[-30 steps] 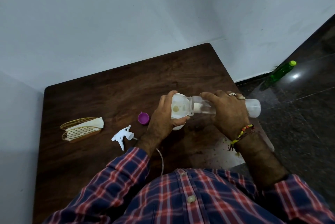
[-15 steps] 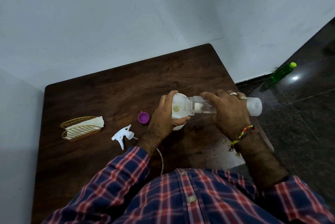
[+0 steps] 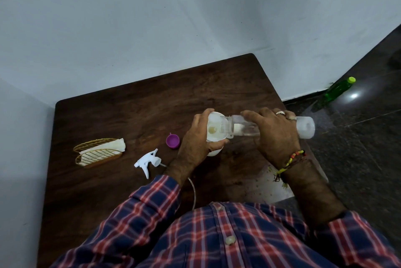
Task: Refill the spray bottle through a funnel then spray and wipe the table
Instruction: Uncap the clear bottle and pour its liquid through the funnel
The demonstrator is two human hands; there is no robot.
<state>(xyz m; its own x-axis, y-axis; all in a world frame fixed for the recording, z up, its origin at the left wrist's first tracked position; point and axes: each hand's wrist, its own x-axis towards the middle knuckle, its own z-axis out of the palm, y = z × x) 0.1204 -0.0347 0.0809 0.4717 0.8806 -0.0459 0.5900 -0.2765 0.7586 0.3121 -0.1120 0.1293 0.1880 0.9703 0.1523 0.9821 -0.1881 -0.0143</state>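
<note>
My right hand grips a clear plastic bottle tipped on its side, its mouth over a white funnel. My left hand is wrapped around the funnel and the white spray bottle under it, most of which my hand hides. The white trigger sprayer head with its thin tube lies on the dark wooden table, left of my left wrist. A purple cap sits just beyond it.
A gold wire holder with white napkins stands at the table's left. A pale worn patch marks the table's near right edge. On the dark floor to the right a green bottle leans by the wall. White walls close in behind and left.
Both hands hold the same pose with the bottle tipped over the funnel. Only the view has shifted slightly.
</note>
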